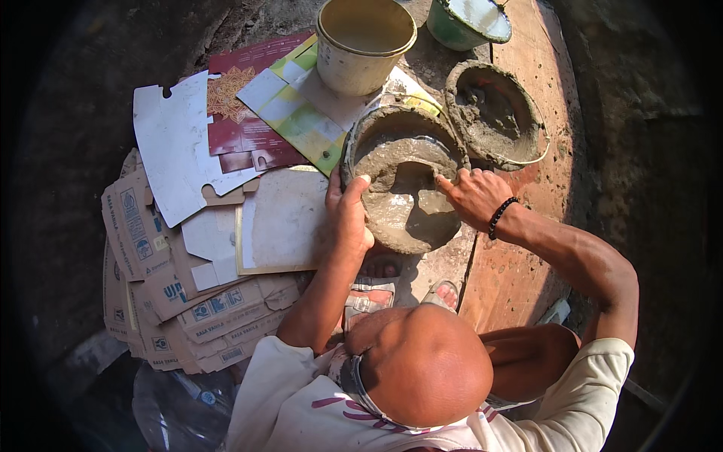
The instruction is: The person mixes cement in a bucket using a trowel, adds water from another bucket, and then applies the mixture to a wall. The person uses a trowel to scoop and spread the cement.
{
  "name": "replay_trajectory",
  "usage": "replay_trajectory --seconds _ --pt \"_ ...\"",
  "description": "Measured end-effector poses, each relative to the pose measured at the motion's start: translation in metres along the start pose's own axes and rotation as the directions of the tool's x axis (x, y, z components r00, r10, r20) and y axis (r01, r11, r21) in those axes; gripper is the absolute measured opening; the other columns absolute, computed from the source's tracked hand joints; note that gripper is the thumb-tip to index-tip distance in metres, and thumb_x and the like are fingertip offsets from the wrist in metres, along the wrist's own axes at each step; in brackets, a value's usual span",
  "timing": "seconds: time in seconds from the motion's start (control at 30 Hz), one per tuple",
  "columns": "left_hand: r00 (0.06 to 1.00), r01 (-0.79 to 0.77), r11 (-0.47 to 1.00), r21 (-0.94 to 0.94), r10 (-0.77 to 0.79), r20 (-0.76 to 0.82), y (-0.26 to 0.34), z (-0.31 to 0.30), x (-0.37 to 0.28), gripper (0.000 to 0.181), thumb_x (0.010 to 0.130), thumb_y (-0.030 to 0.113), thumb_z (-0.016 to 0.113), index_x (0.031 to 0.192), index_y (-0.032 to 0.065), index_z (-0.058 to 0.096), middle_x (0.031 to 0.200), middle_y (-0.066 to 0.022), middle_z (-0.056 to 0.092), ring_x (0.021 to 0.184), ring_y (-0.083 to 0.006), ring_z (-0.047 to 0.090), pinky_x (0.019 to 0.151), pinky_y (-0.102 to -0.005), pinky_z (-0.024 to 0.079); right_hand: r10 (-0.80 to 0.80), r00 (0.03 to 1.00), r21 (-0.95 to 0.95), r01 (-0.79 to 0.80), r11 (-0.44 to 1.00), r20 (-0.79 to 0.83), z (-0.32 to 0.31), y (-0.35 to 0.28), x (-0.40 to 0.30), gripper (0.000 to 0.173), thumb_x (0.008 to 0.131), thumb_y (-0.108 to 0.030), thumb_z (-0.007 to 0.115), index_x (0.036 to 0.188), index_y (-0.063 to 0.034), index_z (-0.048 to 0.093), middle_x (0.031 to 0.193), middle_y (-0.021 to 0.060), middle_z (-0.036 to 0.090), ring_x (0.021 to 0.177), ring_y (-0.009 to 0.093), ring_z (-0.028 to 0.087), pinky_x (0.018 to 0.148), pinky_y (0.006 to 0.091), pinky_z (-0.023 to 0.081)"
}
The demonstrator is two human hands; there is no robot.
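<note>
A mortar-caked bucket (406, 240) is in front of me, its mouth facing up towards me. Wet grey mortar (390, 206) lies inside, thick along the far wall and shiny in the middle. My left hand (351, 214) grips the bucket's left side, thumb over the rim. At the right rim is my right hand (479, 195), fingers curled at the edge and one digit reaching inward over the mortar. A black beaded bracelet (501, 217) circles that wrist. The bucket's wire handle (421, 97) leans over the far rim.
A second mortar-coated bucket (452, 107) stands at far right. Behind are a cream bucket (356, 70) and a green pail (452, 34) with whitish liquid. Flattened cardboard boxes (220, 316) and printed sheets (316, 113) spread leftward. A wooden board (502, 282) lies right, near my knee (429, 367).
</note>
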State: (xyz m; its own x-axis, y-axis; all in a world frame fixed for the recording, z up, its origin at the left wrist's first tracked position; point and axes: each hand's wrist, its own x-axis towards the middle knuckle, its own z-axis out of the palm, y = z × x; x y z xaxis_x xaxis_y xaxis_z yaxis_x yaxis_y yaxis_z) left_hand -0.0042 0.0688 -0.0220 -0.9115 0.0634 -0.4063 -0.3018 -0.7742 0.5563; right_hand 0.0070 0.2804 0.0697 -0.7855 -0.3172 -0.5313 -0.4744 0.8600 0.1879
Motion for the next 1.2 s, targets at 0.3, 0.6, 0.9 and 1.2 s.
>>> replay_trajectory --seconds 0.3,0.6,0.9,1.2 --pt "1.0 0.021 1.0 0.011 -0.021 -0.022 0.005 0.002 -0.004 0.049 0.082 -0.001 0.057 0.129 0.0047 0.049 0.115 -0.0115 0.061 0.101 -0.0244 0.063 0.088 -0.0399 0.055 0.048 0.986 0.026 -0.044 0.999 -0.159 -0.008 0.008 0.012 0.037 0.091 -0.011 0.051 0.127 -0.0023 0.052 0.08 0.0189 0.062 0.072 0.032 0.066 0.059 0.0412 0.053" --pt "0.998 0.021 1.0 -0.011 -0.021 -0.052 0.01 0.004 -0.008 0.051 0.08 0.0 0.058 0.13 0.0047 0.05 0.114 -0.0097 0.062 0.1 -0.021 0.062 0.09 -0.0364 0.053 -0.116 0.991 0.306 0.09 0.948 0.067 -0.045 -0.006 -0.037 0.036 0.092 -0.021 0.056 0.126 -0.0084 0.054 0.077 0.0197 0.064 0.07 0.035 0.066 0.06 0.0438 0.053" --pt "1.0 0.016 1.0 0.011 -0.016 -0.008 0.008 0.001 -0.002 0.053 0.08 0.001 0.059 0.132 0.005 0.048 0.117 -0.0115 0.06 0.103 -0.0243 0.062 0.091 -0.0404 0.053 -0.009 0.996 -0.024 0.007 1.0 -0.089 -0.03 0.011 0.007 0.043 0.094 -0.016 0.05 0.137 -0.0128 0.05 0.087 0.0161 0.061 0.075 0.029 0.065 0.064 0.0381 0.053" --pt "1.0 0.028 1.0 0.006 -0.028 -0.007 0.005 0.005 -0.005 0.052 0.08 0.001 0.058 0.131 0.005 0.049 0.117 -0.0118 0.061 0.105 -0.0247 0.062 0.091 -0.041 0.054 -0.072 0.985 -0.011 0.071 0.997 -0.157 -0.008 0.008 0.027 0.021 0.088 -0.011 0.051 0.102 0.0022 0.059 0.074 0.0172 0.065 0.072 0.031 0.068 0.058 0.0416 0.055"
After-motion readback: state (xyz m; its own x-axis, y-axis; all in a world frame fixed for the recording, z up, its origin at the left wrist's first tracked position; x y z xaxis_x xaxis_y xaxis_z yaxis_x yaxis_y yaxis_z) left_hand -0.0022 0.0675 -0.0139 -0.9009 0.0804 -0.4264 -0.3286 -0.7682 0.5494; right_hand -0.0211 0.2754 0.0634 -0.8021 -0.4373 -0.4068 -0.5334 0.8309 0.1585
